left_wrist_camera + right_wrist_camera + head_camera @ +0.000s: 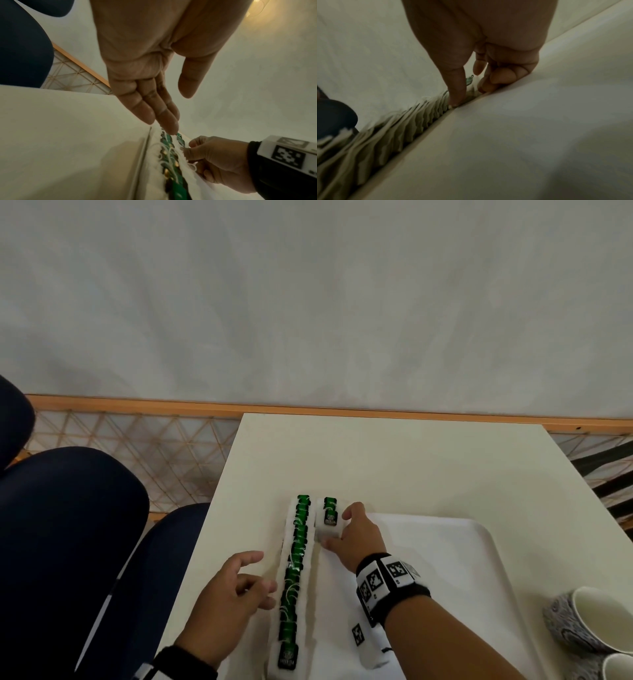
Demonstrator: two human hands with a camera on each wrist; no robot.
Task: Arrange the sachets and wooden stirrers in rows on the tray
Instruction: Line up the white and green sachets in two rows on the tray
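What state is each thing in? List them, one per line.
Long sachet row: laid overlapping along the tray's left edge.
Short sachet stack: pinched by the right hand.
Left hand: open, hovering beside the long row.
Tray: flat on the table.
Paper cups: lying on their sides.

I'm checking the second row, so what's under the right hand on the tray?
The right hand pinches a small stack of green-and-white sachets on the white tray. Anything beneath its palm is hidden.

Two paper cups [582, 619] stand right of the tray [479, 542]. Left of it lie two sachet rows [296, 570]; individual sachets overlap, uncountable.
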